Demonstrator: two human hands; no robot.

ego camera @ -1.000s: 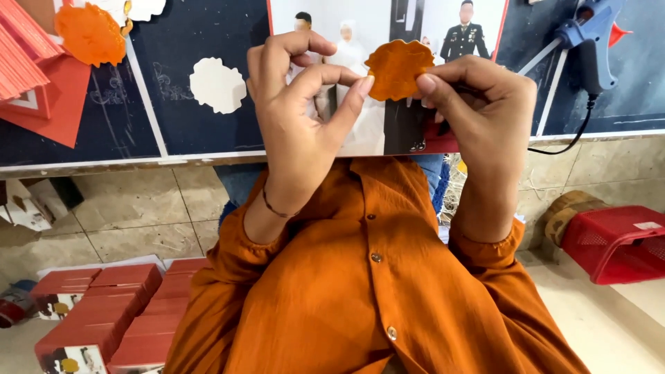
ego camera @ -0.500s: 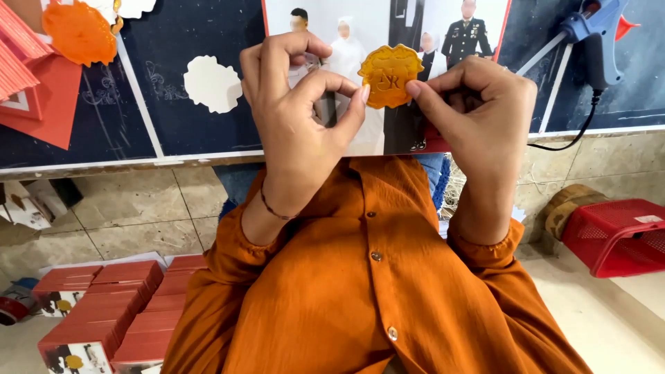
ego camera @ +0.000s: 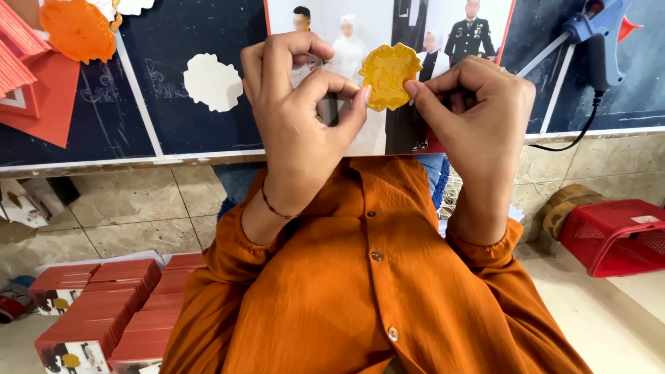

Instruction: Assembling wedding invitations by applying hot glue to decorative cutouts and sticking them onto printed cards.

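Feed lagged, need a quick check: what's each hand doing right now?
Left hand: pinched shut on the left edge of the gold scalloped emblem.
Right hand: pinched shut on the emblem's right edge.

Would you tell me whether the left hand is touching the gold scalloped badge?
Touching: the head view shows the left hand with its thumb tip pressed against the edge of the gold badge.

Gold badge [ego camera: 389, 76] btwn both hands

Bright even light, soft shadows, sharp focus, slight wide-angle edge distortion
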